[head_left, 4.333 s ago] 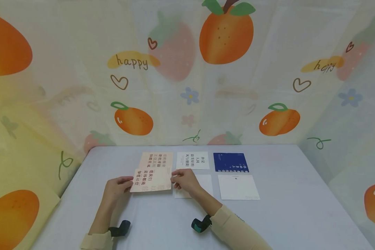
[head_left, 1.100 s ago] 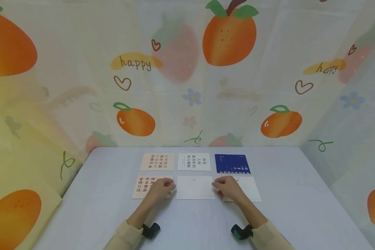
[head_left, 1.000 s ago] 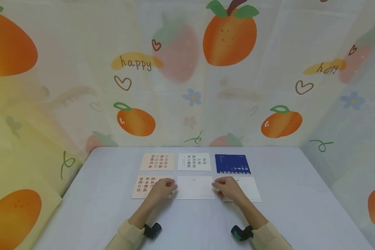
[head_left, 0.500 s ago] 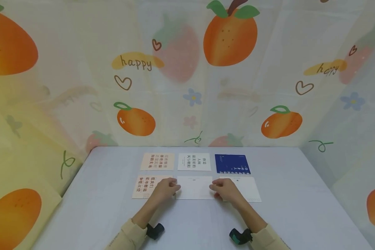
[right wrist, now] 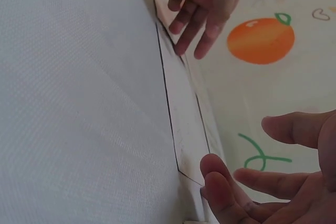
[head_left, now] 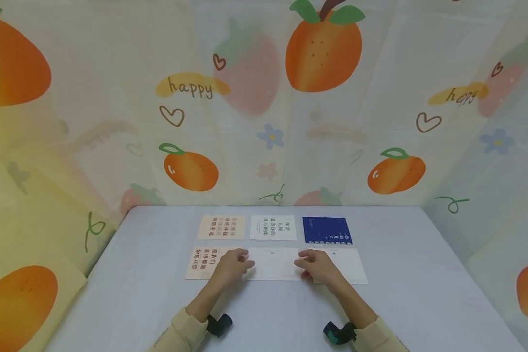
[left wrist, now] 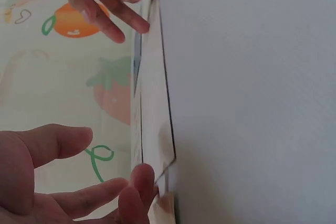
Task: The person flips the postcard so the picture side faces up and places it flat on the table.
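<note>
Between my two hands lies a white card (head_left: pixel 273 266) with a tiny mark near its top edge, in the middle of the front row. My left hand (head_left: pixel 231 268) is at the card's left end, over part of a peach card with dark lettering (head_left: pixel 201 261). At the opposite end is my right hand (head_left: pixel 319 266), overlapping another white card (head_left: pixel 352 266). In the left wrist view, the left thumb stands well apart from the fingers (left wrist: pixel 137 184), whose tips are right by the white card's corner. The right wrist view has the right fingers (right wrist: pixel 218 184) likewise near the card's end, thumb apart.
Behind them runs a second row: a peach lettered card (head_left: pixel 221 228), a white lettered card (head_left: pixel 273 228) and a dark blue card (head_left: pixel 327 230). The white-covered table (head_left: pixel 422 293) meets a fruit-print curtain (head_left: pixel 264 146) at its back edge.
Earlier, both hands held the peach lettered card above the table; now it lies at the front left. Both hands have moved right to the white card, with fingers since spread slightly and drawn closer together.
</note>
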`<state>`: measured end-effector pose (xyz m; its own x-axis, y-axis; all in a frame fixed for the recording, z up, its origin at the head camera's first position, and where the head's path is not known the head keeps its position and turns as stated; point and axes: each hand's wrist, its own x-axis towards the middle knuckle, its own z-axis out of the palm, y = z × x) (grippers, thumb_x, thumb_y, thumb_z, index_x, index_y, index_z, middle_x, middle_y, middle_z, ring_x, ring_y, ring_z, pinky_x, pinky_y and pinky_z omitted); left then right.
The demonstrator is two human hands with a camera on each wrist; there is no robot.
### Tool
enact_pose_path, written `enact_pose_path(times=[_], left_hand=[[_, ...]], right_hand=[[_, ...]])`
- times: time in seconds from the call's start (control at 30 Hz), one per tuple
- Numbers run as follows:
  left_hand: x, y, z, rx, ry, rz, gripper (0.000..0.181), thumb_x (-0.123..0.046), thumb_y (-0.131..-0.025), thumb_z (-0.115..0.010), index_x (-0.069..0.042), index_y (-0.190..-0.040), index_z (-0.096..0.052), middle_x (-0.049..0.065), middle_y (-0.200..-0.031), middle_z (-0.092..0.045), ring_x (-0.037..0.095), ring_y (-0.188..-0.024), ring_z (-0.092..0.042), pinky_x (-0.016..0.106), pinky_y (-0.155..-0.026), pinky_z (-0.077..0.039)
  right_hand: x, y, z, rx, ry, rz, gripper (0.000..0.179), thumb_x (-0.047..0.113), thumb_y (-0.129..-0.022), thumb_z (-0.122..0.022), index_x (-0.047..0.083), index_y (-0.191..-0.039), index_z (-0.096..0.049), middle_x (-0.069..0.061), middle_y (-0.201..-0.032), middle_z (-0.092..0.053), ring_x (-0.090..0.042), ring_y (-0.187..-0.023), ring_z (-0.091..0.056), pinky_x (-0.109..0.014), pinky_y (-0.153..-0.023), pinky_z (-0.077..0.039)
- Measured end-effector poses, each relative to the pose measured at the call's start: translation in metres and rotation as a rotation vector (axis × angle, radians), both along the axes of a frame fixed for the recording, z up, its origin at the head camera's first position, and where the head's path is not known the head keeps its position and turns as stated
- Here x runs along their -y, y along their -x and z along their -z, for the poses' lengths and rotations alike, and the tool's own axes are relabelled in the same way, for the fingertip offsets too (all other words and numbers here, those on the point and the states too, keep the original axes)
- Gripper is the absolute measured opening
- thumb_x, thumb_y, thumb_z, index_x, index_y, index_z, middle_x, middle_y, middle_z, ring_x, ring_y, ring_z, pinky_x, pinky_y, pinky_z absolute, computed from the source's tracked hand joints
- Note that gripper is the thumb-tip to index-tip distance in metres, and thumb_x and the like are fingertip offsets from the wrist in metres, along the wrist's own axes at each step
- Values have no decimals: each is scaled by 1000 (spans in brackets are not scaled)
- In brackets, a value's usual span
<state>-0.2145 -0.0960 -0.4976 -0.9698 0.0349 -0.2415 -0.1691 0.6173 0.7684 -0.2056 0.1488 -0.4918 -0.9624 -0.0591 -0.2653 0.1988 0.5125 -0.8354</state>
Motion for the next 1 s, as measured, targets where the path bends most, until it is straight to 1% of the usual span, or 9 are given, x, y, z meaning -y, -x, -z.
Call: enact_pose_path(times=[0.1, 0.23, 0.33, 0.5, 0.67, 0.73, 0.83, 0.9, 1.0], left_hand=[[1, 1, -1, 45, -102, -9, 51, -21, -86, -69, 2, -130, -56, 19, -116, -66, 20, -86, -68, 32, -74, -55], [3, 4, -2, 93, -227, -41, 54, -17, -85, -70, 2, -132, -54, 18, -112, -68, 17, -85, -68, 29, -72, -55], [4, 7, -1, 119, -261, -56, 55, -15, -84, -71, 3, -133, -54, 16, -109, -69, 16, -84, -67, 27, -71, -54], [6, 12, 0, 139, -296, -78, 54, -13, -84, -70, 5, -132, -54, 15, -108, -69, 16, -82, -63, 23, -64, -50], [6, 16, 1, 163, -341, -116, 47, -10, -86, -68, 5, -129, -57, 15, -110, -67, 14, -79, -58, 21, -62, -46], [6, 16, 2, 155, -337, -119, 45, -9, -86, -67, 2, -129, -59, 13, -109, -67, 12, -74, -56, 20, -60, -45], [6, 15, 4, 112, -306, -95, 44, -6, -86, -65, -1, -129, -60, 12, -105, -66, 10, -65, -50, 20, -54, -41], [6, 15, 6, 73, -257, -76, 44, -5, -86, -64, -4, -129, -61, 11, -100, -65, 10, -61, -48, 19, -51, -40], [5, 14, 6, 33, -184, -56, 43, -5, -85, -63, -4, -127, -63, 11, -91, -65, 12, -62, -52, 20, -50, -43]], right_hand=[[1, 0, 0, 8, 18, -11, 44, 24, -90, -65, -2, -125, -60, -9, -91, -71, -16, -65, -63, -29, -62, -50], [2, 1, 1, 21, 41, -7, 43, 23, -90, -64, -1, -125, -59, -10, -92, -70, -16, -64, -64, -28, -63, -52], [1, 2, 3, 25, 58, -2, 42, 21, -91, -64, -2, -125, -59, -11, -92, -70, -17, -64, -64, -28, -63, -53], [0, 5, 5, 30, 72, 3, 40, 20, -91, -64, -2, -124, -60, -11, -90, -69, -16, -63, -63, -27, -62, -53], [-1, 7, 7, 32, 79, 8, 36, 20, -91, -63, -2, -120, -62, -10, -86, -69, -16, -62, -63, -27, -61, -53], [-1, 8, 7, 30, 79, 7, 34, 19, -91, -63, -2, -118, -64, -10, -85, -69, -16, -62, -63, -27, -61, -52], [-1, 8, 5, 29, 76, 10, 33, 19, -92, -63, -2, -117, -64, -11, -85, -69, -16, -62, -63, -27, -60, -51], [-1, 8, 4, 32, 73, 17, 33, 19, -91, -63, -2, -117, -64, -11, -85, -69, -16, -62, -63, -26, -60, -51], [-2, 9, 3, 41, 68, 26, 33, 20, -91, -64, -1, -117, -64, -10, -85, -69, -16, -62, -63, -26, -59, -50]])
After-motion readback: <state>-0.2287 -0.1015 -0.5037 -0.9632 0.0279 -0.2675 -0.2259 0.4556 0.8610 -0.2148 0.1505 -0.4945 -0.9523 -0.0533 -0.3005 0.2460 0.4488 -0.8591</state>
